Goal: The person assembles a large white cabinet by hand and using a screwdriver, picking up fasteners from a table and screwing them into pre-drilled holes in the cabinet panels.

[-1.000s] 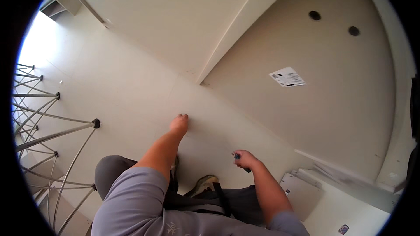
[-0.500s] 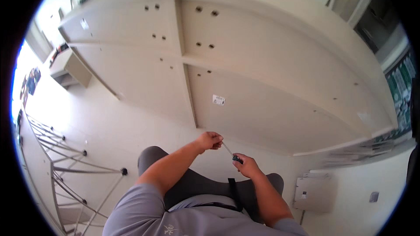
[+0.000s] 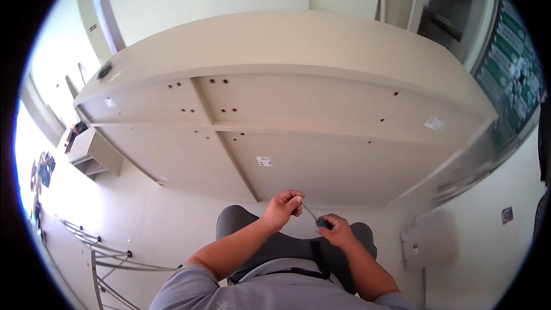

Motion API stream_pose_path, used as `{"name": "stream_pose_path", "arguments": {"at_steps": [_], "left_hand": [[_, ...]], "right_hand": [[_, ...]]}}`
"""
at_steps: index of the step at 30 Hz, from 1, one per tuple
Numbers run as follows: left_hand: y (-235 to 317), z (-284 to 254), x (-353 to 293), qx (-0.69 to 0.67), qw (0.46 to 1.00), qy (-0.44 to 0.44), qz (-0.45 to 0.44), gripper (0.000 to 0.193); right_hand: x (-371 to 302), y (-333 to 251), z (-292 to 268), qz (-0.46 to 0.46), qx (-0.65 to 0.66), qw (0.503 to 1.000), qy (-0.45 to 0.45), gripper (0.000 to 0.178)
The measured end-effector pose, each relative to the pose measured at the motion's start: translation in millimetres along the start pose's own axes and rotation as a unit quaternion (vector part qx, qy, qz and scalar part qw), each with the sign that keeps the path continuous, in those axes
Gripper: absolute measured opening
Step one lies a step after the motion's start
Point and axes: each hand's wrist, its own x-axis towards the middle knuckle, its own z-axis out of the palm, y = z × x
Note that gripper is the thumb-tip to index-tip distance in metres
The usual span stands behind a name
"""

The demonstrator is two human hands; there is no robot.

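Observation:
In my right hand (image 3: 338, 231) is a screwdriver (image 3: 310, 213), gripped by its dark green handle. Its thin metal shaft points up and left to my left hand (image 3: 284, 208), whose thumb and fingers are pinched at the tip. Whether a small piece sits between those fingers is too small to tell. Both hands are above my lap, in front of a large beige furniture panel frame (image 3: 321, 161). Dividers cross this frame, and pairs of dark holes (image 3: 228, 110) dot its boards. A white label (image 3: 264, 161) is stuck on its lower middle part.
To the left, a small beige cabinet (image 3: 94, 152) stands on the floor, with metal-legged furniture (image 3: 126, 264) nearer me. At the right lie a flat boxy package (image 3: 427, 241) and a small dark square item (image 3: 507, 214). Green-and-white printed sheeting (image 3: 511, 51) covers the far right.
My view has tilted up, so the panel frame's top edge and the wall behind it show more. Both hands keep the same hold on the screwdriver.

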Motion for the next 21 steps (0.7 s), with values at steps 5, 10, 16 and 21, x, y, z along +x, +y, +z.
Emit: {"name": "stream_pose_path", "arguments": {"at_steps": [5,10,16,21], "left_hand": [[108.4,27.6,-22.2,0.47,0.847,-0.069,0.24,0.082],[338.6,-15.0,-39.8,0.608,0.53,0.141,0.574,0.086],[393.5,-13.4,22.4,0.791,0.477,0.087,0.373,0.092],[391.7,1.2,-1.7,0.808,0.47,0.148,0.323,0.102]], "right_hand": [[-0.6,16.5,-18.4,-0.041,-0.03,0.993,0.103,0.031],[25.3,51.2,-70.8,0.059,-0.115,0.991,0.044,0.035],[29.3,189.2,-93.7,0.215,-0.227,0.95,0.006,0.037],[29.5,277.1,-42.0,0.343,-0.221,0.911,0.054,0.038]]}}
